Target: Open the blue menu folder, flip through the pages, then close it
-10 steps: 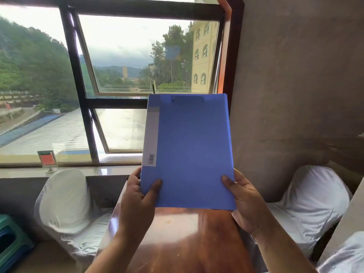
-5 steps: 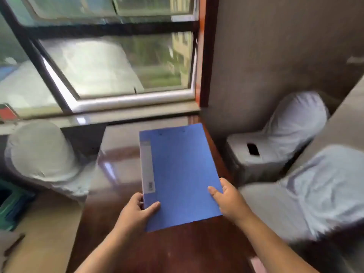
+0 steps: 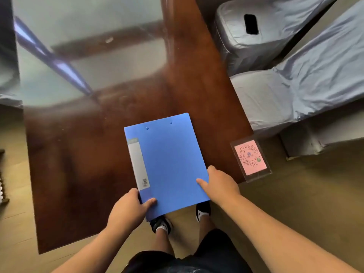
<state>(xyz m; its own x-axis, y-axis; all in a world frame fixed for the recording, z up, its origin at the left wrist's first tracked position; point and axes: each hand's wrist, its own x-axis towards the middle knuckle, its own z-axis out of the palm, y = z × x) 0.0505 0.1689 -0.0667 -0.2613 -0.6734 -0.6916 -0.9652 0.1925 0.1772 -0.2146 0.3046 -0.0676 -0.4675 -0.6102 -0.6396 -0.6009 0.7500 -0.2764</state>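
Observation:
The blue menu folder [image 3: 167, 162] is closed, with a grey label strip along its left spine. It lies nearly flat over the near edge of the dark wooden table [image 3: 82, 164], its near end sticking out past the edge. My left hand [image 3: 128, 209] grips its near left corner, thumb on the cover. My right hand [image 3: 220, 184] holds the near right edge, thumb on top of the cover.
A clear stand with a pink QR-code card [image 3: 250, 159] sits at the table's near right corner. Two chairs in grey-white covers [image 3: 295, 89] stand along the right side. My feet in dark shoes [image 3: 161, 223] show below the folder.
The folder has come down from upright in front of the window to nearly flat over the table's near edge. My view has tipped downward. Both hands keep their hold.

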